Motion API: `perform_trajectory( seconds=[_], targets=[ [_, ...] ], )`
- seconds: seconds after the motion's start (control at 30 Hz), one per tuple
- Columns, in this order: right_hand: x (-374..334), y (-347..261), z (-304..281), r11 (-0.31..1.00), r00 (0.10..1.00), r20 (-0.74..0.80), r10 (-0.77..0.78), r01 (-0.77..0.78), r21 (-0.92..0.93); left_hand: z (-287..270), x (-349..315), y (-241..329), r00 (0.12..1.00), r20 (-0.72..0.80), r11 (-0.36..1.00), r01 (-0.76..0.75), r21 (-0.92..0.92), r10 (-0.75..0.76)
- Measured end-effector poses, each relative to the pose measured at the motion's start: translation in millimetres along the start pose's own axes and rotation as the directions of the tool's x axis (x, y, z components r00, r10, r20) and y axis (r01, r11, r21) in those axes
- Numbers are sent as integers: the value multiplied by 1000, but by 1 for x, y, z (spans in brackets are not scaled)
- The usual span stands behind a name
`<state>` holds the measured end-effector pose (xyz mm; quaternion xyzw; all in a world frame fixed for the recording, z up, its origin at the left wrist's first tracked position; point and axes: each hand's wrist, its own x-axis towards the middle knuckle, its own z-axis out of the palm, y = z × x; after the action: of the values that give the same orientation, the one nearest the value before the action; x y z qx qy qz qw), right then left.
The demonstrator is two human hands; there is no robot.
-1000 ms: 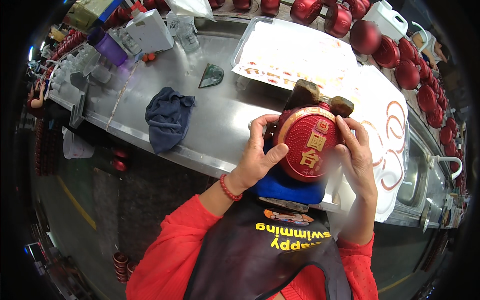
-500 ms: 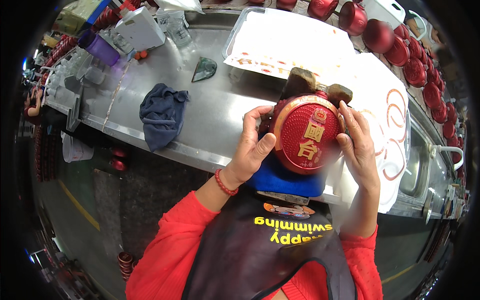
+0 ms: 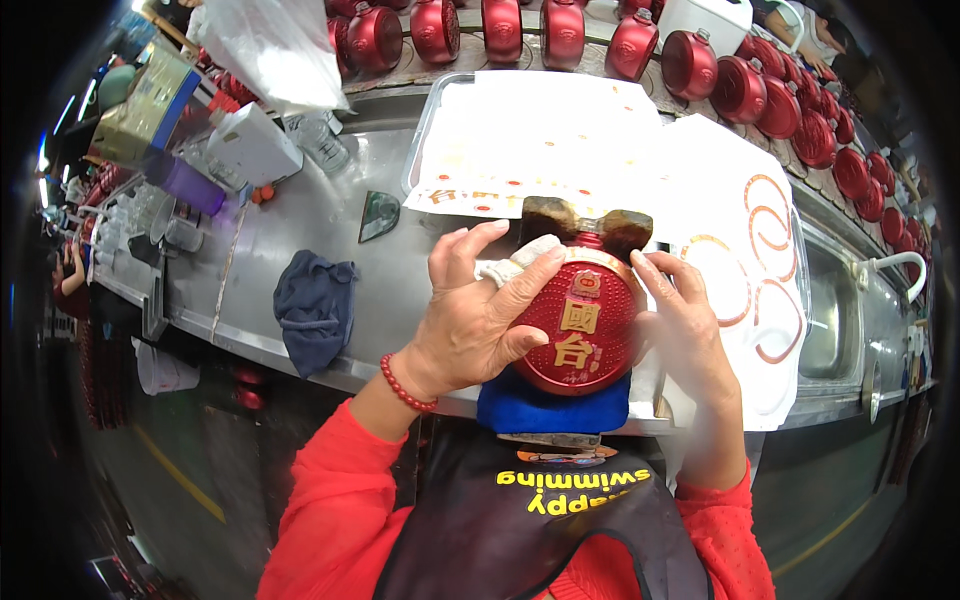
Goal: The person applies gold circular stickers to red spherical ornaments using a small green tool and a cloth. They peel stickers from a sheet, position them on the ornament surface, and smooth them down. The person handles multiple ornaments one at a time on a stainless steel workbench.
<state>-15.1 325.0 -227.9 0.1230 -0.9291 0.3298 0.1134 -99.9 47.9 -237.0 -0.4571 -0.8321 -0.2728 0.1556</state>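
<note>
A round, flat red bottle (image 3: 600,345) with raised gold characters and a gold band along its upper rim leans on a blue padded support (image 3: 552,405). Its neck sits between two brown blocks (image 3: 626,231). My left hand (image 3: 468,322) presses a folded white cloth (image 3: 522,260) to the bottle's upper left rim, thumb out over the front. At the upper right rim, my right hand (image 3: 692,322) grips the bottle's edge with its fingertips.
Beyond the bottle lies a clear tray (image 3: 412,160) with white label sheets. Ring-shaped labels (image 3: 772,230) lie on the right, near a sink (image 3: 835,310). On the left are a dark blue cloth (image 3: 315,312) and a green shard (image 3: 379,216). Red bottles (image 3: 500,30) line the back.
A white cloth now shows under my left hand, which was bare on the bottle's side before. My right fingertips have settled along the upper right rim. The view has shifted.
</note>
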Motion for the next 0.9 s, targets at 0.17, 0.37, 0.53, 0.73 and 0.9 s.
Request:
perform_trajectory(
  seconds=[0.17, 0.37, 0.53, 0.73, 0.9],
  targets=[
    [-3, -5, 3, 1000, 1000, 2, 24, -24, -1, -6, 24, -7, 993, 92, 997, -76, 24, 73],
    [2, -4, 1, 998, 999, 1, -36, 35, -50, 4, 14, -6, 999, -38, 990, 18, -137, -24],
    [5, -5, 0, 996, 999, -6, -51, 50, -78, 9, 6, -10, 999, -32, 993, 19, -116, -23],
    [1, -4, 0, 997, 999, -3, -37, 37, -66, 10, 6, -4, 996, -60, 982, 48, -181, -60],
    [-14, 2, 3, 999, 999, -40, 35, -34, 22, -4, 20, -1, 994, 90, 998, -62, 7, 61]
  ],
)
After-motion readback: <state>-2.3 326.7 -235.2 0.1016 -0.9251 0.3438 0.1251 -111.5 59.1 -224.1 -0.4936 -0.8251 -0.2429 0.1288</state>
